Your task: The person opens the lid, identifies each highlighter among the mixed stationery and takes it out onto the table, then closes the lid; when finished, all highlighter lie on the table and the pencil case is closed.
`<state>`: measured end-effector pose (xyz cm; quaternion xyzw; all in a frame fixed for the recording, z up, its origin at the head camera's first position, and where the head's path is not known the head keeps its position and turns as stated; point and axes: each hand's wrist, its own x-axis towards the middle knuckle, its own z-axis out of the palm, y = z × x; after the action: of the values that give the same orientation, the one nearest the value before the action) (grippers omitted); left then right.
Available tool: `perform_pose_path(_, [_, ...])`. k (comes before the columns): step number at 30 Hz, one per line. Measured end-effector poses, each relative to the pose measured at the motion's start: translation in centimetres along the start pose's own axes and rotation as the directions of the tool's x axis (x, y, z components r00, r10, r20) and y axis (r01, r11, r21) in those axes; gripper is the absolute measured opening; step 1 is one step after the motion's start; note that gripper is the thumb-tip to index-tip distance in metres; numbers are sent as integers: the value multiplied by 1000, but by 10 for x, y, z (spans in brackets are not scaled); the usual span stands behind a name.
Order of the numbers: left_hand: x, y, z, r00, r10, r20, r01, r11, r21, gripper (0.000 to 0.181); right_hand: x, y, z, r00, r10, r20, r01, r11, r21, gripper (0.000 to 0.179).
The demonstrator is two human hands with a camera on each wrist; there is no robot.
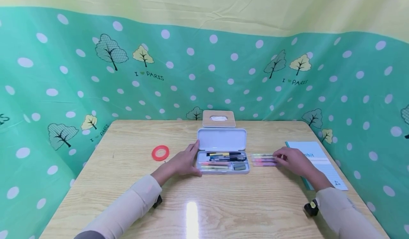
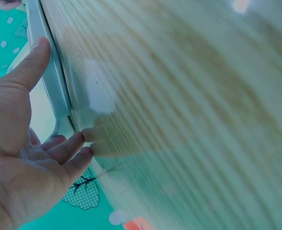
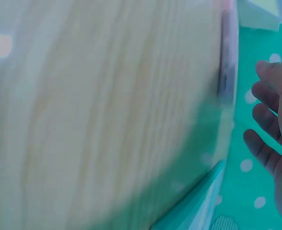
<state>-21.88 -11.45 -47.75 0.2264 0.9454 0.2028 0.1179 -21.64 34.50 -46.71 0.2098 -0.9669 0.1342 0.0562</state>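
Observation:
A white pencil case (image 1: 222, 139) lies with its lid up at the middle of the table. In its tray are several pens (image 1: 223, 158) and a grey eraser (image 1: 239, 166). My left hand (image 1: 184, 161) rests against the case's left side, fingers by the lid and thumb at the near corner. The left wrist view shows that hand (image 2: 30, 139) with thumb and fingers spread along the case. Right of the case, a row of coloured pens (image 1: 262, 160) lies on the table. My right hand (image 1: 295, 161) is at their right end; in its own wrist view the fingers (image 3: 265, 120) are loosely bent, nothing between them.
A red ring of tape (image 1: 160, 153) lies to the left of the case. Behind the case stands a tissue box (image 1: 218, 119) with a wooden top. A light blue and white notebook (image 1: 322, 164) lies at the right, partly under my right forearm. Patterned green cloth (image 1: 223, 82) borders the table.

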Motion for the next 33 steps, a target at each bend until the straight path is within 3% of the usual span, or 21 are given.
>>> perform_pose_path(8, [-1, 0, 0, 1000, 5, 0, -5, 1000, -10, 133, 20, -30, 2, 998, -53, 16, 52, 998, 45, 16])
perform_pose_path(20, [-1, -1, 0, 1000, 11, -8, -12, 1000, -16, 134, 50, -80, 4, 986, -49, 160, 35, 995, 90, 24])
perform_pose_path(33, [0, 0, 0, 1000, 7, -7, -7, 1000, -17, 135, 70, -114, 26, 956, -212, 202, 201, 977, 74, 29])
